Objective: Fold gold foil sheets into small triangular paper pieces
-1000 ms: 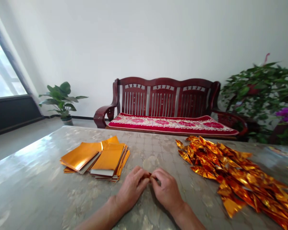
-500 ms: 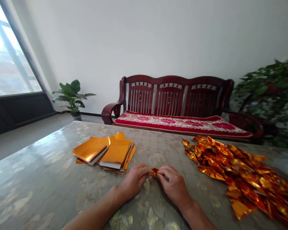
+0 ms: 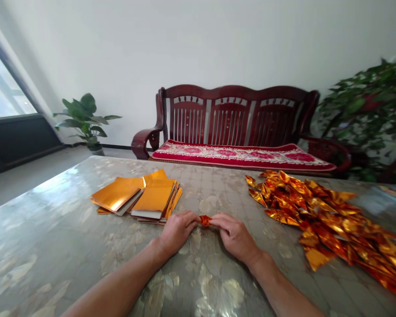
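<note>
A small folded piece of shiny gold-orange foil paper (image 3: 205,220) is pinched between my two hands, just above or on the table. My left hand (image 3: 180,230) grips its left end, fingers closed. On its right end are the closed fingertips of my right hand (image 3: 235,235). Beyond my left hand lies a loose stack of flat gold foil sheets (image 3: 153,197), some showing pale undersides. To the right of my right hand spreads a heap of folded foil pieces (image 3: 317,215) with pointed ends.
The table (image 3: 69,246) has a glossy, flower-patterned cover. Behind it stands a dark red wooden bench (image 3: 229,116) with a red floral cushion (image 3: 244,155). Potted plants stand at the left (image 3: 84,119) and right (image 3: 369,110). A clear plastic bag (image 3: 379,200) lies behind the heap.
The view has tilted down and shifted slightly, so everything sits higher in the picture. Both hands still hold the foil piece, which now shows more of its surface between the fingertips.
</note>
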`<action>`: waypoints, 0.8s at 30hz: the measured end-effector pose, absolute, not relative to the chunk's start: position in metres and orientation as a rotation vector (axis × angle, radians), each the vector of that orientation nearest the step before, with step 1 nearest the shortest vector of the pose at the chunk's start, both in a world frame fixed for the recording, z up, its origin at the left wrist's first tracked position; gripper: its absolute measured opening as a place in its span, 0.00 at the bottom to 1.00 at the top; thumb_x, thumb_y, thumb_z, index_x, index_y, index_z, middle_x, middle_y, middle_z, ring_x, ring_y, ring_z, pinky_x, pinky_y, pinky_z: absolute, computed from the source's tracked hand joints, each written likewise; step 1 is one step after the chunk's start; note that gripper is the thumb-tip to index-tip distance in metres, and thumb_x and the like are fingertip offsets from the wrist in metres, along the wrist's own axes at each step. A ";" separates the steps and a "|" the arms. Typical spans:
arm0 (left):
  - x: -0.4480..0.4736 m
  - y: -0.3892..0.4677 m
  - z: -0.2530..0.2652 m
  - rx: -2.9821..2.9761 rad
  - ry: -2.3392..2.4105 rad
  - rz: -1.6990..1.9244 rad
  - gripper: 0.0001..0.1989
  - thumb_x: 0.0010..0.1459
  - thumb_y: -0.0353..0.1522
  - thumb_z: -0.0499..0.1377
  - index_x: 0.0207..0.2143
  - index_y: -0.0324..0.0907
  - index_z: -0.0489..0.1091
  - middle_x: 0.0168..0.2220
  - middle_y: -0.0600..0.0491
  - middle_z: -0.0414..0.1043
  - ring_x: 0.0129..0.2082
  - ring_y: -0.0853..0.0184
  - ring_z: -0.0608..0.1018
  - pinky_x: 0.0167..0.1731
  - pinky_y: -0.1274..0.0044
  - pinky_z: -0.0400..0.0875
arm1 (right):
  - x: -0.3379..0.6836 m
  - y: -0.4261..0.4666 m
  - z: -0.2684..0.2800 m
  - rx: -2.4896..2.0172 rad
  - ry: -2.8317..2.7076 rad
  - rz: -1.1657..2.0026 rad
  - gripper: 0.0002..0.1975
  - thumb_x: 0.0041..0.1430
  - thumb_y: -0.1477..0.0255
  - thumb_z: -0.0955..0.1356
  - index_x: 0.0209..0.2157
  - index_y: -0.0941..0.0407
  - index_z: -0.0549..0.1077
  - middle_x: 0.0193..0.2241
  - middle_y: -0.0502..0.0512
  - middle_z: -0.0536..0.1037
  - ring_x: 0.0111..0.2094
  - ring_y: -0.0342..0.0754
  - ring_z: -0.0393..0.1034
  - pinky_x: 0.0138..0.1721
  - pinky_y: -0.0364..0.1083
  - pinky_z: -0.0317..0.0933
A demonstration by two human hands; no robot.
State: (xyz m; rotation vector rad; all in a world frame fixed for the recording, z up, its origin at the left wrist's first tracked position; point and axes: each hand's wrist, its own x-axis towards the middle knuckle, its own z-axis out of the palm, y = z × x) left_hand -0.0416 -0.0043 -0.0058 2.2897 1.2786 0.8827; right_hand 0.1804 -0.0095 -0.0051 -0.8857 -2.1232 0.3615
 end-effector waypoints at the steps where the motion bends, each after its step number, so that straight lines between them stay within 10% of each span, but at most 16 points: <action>1: -0.042 -0.005 -0.005 2.304 1.294 0.869 0.08 0.63 0.30 0.55 0.36 0.45 0.75 0.35 0.54 0.76 0.35 0.69 0.77 0.37 0.80 0.67 | 0.181 -0.009 -0.006 -0.888 -2.129 0.356 0.21 0.59 0.84 0.60 0.43 0.52 0.78 0.39 0.53 0.80 0.41 0.44 0.75 0.44 0.44 0.70; 24: -0.035 -0.009 -0.004 2.151 1.397 0.964 0.15 0.61 0.30 0.56 0.51 0.48 0.71 0.38 0.56 0.80 0.37 0.67 0.80 0.39 0.79 0.71 | 0.185 -0.011 -0.006 -1.014 -2.138 0.124 0.14 0.62 0.79 0.64 0.40 0.51 0.80 0.36 0.51 0.83 0.36 0.45 0.78 0.39 0.43 0.70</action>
